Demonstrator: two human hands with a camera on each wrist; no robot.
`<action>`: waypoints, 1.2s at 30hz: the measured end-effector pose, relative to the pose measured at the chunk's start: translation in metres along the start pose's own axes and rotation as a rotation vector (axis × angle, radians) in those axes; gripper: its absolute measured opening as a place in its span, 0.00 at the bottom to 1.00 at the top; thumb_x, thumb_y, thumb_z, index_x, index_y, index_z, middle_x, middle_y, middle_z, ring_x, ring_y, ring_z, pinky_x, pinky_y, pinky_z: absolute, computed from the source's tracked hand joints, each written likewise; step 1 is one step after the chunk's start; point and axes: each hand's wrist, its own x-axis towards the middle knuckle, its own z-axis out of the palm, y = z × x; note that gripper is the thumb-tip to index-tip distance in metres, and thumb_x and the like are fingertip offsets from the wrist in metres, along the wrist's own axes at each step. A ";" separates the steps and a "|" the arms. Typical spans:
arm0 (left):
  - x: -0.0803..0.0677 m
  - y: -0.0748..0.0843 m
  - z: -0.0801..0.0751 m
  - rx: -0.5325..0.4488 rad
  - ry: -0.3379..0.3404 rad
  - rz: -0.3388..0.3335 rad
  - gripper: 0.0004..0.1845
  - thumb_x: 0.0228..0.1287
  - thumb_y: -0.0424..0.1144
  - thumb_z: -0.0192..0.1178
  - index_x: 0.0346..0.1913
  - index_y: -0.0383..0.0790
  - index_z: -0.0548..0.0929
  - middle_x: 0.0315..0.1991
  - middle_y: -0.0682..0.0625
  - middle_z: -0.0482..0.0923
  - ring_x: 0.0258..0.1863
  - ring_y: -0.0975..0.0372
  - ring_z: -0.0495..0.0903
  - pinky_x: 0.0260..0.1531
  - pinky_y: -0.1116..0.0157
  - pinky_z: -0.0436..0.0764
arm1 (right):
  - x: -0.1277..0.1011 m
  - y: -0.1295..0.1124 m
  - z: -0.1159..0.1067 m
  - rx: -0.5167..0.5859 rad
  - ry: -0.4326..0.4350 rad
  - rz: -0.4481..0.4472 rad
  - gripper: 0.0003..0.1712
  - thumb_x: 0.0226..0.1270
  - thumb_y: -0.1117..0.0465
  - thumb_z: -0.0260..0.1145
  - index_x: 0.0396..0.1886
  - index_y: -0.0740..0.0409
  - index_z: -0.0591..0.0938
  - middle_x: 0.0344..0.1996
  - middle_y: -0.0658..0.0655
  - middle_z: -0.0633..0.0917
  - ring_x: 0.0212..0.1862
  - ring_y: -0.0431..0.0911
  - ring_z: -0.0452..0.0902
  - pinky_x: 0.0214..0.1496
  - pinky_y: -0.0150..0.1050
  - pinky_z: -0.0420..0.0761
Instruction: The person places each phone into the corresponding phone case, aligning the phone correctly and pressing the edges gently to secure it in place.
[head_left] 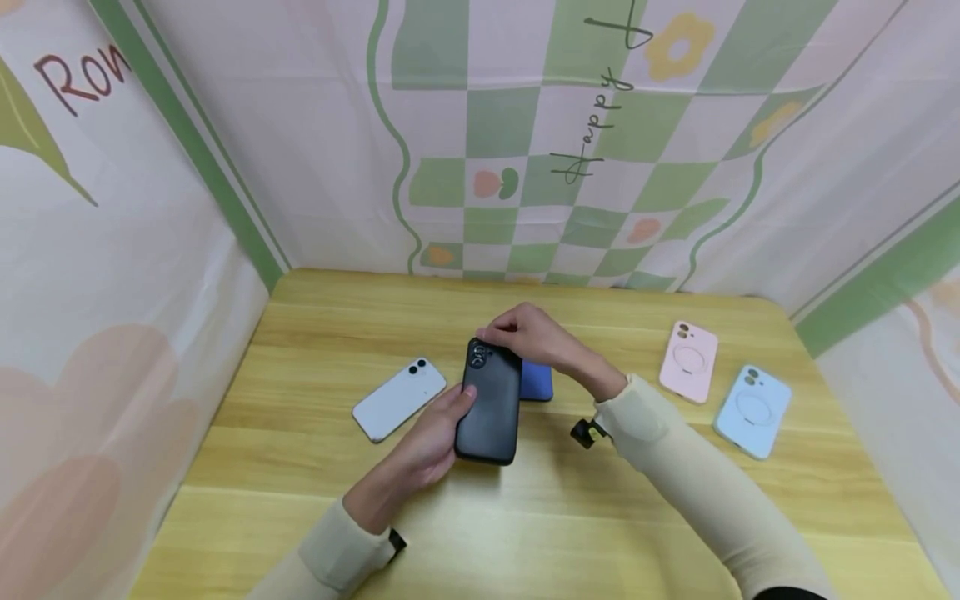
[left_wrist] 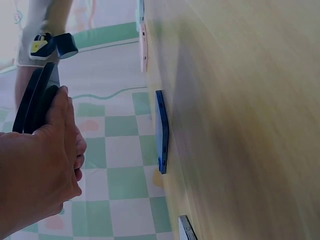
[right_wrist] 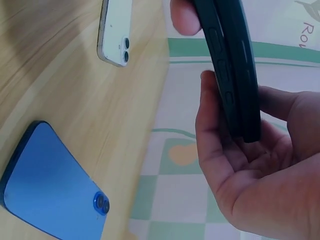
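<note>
Head view, black phone case: the black phone case [head_left: 489, 408] is held over the wooden table [head_left: 600, 533], between the white phone [head_left: 400, 400] at left and the blue phone [head_left: 536, 382], which it partly hides; back up, camera end far, matt.
Head view, left hand: left hand [head_left: 435, 433] grips the left edge, thumb on the back; other fingers hidden.
Head view, right hand: right hand [head_left: 528, 333] closed in a pinch at the far end.
Head view, cases at right: pink case [head_left: 689, 362] and light-blue case [head_left: 752, 412] lie apart from the hands; contents, if any, I cannot tell.
Left wrist view, edge: dark layers seen side-on, apparently not flush.
Right wrist view, seam: case side with raised buttons, a second dark layer [right_wrist: 246, 75] against it; right thumb and fingers clasp both at one end.
Right wrist view, progress: I judge case and layer matched but not fully seated or freed; fitting or removal, cannot tell. White and blue phones look bare, so seemingly untreated.
</note>
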 end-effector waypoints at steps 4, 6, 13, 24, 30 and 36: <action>0.000 0.000 0.001 -0.010 0.006 0.008 0.29 0.90 0.44 0.36 0.84 0.34 0.52 0.78 0.34 0.63 0.75 0.47 0.68 0.73 0.51 0.74 | 0.000 0.002 0.000 0.037 -0.024 0.028 0.19 0.82 0.53 0.64 0.29 0.55 0.89 0.25 0.49 0.81 0.25 0.44 0.65 0.29 0.34 0.64; 0.001 -0.001 0.001 -0.016 0.008 0.013 0.29 0.90 0.43 0.35 0.84 0.33 0.52 0.78 0.33 0.63 0.75 0.47 0.67 0.74 0.51 0.73 | 0.001 0.002 0.000 0.056 -0.030 0.045 0.18 0.81 0.54 0.65 0.31 0.55 0.91 0.28 0.49 0.84 0.26 0.44 0.67 0.30 0.34 0.66; 0.000 0.000 0.002 -0.012 0.026 0.010 0.29 0.90 0.42 0.35 0.84 0.34 0.52 0.78 0.34 0.63 0.75 0.48 0.67 0.73 0.51 0.73 | 0.000 0.005 -0.002 0.109 -0.043 0.086 0.13 0.79 0.55 0.67 0.41 0.56 0.94 0.36 0.52 0.91 0.28 0.42 0.74 0.32 0.35 0.75; -0.002 0.001 -0.001 0.017 0.046 0.004 0.28 0.90 0.42 0.37 0.83 0.36 0.55 0.77 0.35 0.64 0.74 0.49 0.68 0.72 0.53 0.74 | -0.007 0.014 -0.007 0.242 -0.088 0.173 0.13 0.77 0.56 0.70 0.40 0.61 0.93 0.35 0.56 0.91 0.32 0.46 0.88 0.48 0.57 0.91; -0.003 0.002 -0.003 0.035 0.051 0.004 0.27 0.90 0.42 0.37 0.82 0.36 0.57 0.76 0.35 0.65 0.72 0.51 0.71 0.68 0.56 0.77 | -0.010 0.019 -0.010 0.288 -0.094 0.201 0.16 0.76 0.54 0.71 0.37 0.63 0.92 0.30 0.57 0.89 0.27 0.47 0.87 0.44 0.57 0.91; -0.003 0.003 -0.002 0.042 0.056 0.001 0.26 0.90 0.41 0.38 0.82 0.36 0.57 0.76 0.35 0.65 0.72 0.50 0.70 0.68 0.56 0.78 | -0.012 0.023 -0.011 0.341 -0.082 0.208 0.15 0.75 0.55 0.73 0.41 0.66 0.92 0.31 0.58 0.90 0.28 0.46 0.88 0.44 0.54 0.92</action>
